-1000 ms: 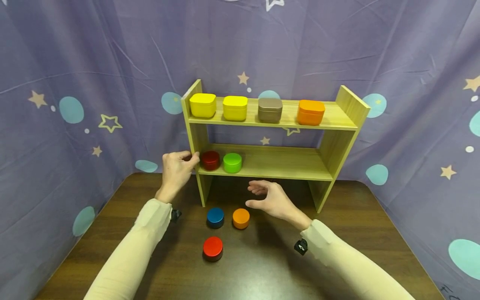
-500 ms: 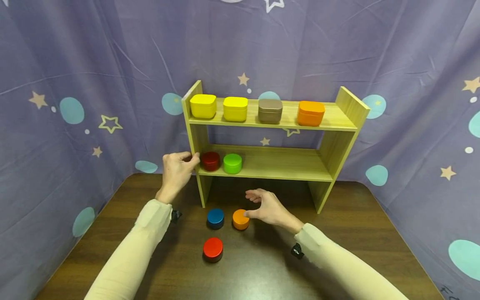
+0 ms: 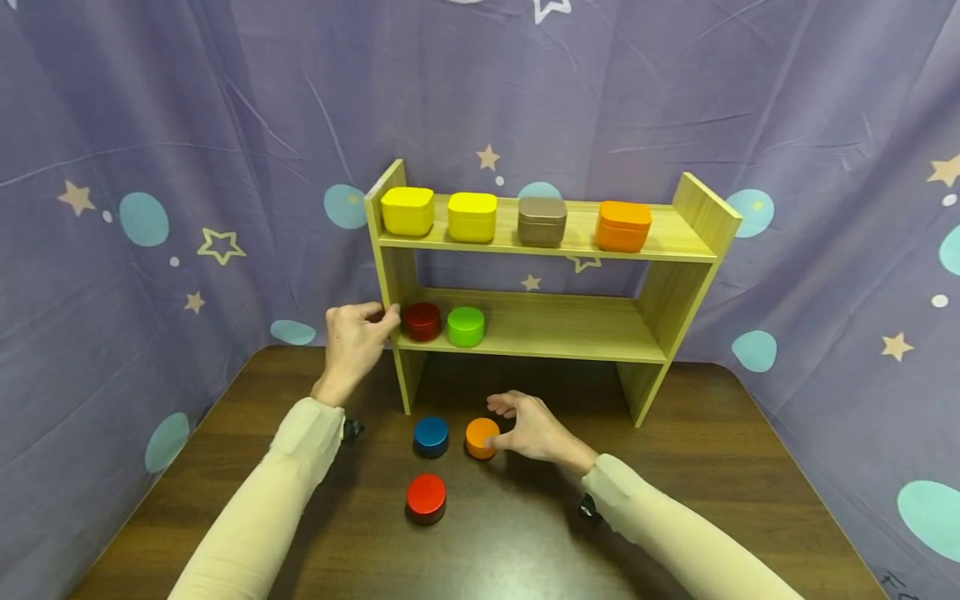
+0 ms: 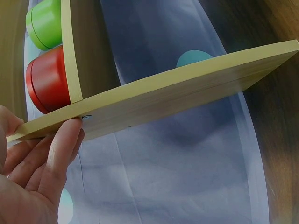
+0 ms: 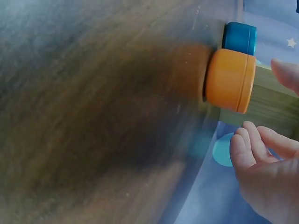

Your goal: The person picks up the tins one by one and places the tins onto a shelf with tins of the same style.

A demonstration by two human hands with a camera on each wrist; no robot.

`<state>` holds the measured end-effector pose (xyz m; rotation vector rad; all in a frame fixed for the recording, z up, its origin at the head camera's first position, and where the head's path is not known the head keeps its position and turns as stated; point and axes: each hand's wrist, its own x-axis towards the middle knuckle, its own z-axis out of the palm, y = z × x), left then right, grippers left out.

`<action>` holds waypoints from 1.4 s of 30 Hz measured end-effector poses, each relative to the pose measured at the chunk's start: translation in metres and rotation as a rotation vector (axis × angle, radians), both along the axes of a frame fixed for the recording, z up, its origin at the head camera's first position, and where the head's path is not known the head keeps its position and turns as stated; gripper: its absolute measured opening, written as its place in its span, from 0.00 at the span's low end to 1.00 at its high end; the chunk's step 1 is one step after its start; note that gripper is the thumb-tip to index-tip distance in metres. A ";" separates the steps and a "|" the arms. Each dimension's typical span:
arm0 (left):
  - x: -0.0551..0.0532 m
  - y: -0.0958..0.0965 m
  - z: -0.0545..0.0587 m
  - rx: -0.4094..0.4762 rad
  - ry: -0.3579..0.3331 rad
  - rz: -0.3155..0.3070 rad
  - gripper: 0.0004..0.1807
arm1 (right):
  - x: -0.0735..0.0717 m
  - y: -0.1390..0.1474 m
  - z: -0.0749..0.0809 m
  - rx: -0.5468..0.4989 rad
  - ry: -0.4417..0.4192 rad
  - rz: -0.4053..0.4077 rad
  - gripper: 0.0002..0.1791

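My left hand (image 3: 356, 342) pinches the left side panel of a two-tier wooden shelf (image 3: 555, 329), thumb at the front edge and fingers on the outer face, as the left wrist view shows. Beside it on the lower tier sit a dark red round tin (image 3: 422, 322) and a green one (image 3: 466, 327). Over the table, my right hand (image 3: 536, 429) is spread with thumb and fingers apart, right beside an orange round tin (image 5: 229, 80). The thumb overlaps that tin's edge in the head view; a gap shows between fingers and tin in the right wrist view.
A blue round tin (image 3: 431, 437) stands left of the orange one, and a red round tin (image 3: 426, 498) nearer the front. On the upper tier are two yellow boxes (image 3: 472, 218), a grey-brown box (image 3: 542, 222) and an orange box (image 3: 623, 227). A patterned curtain (image 3: 225, 167) hangs behind.
My right hand has come down and slightly left, from above the orange round tin's right to right beside it. The left hand stays on the shelf panel.
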<state>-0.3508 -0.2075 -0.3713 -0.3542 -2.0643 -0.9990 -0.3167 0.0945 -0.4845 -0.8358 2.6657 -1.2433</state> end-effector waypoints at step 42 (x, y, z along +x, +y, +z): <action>0.002 0.001 0.003 0.017 -0.056 0.002 0.21 | 0.007 -0.011 -0.015 0.016 0.002 -0.016 0.34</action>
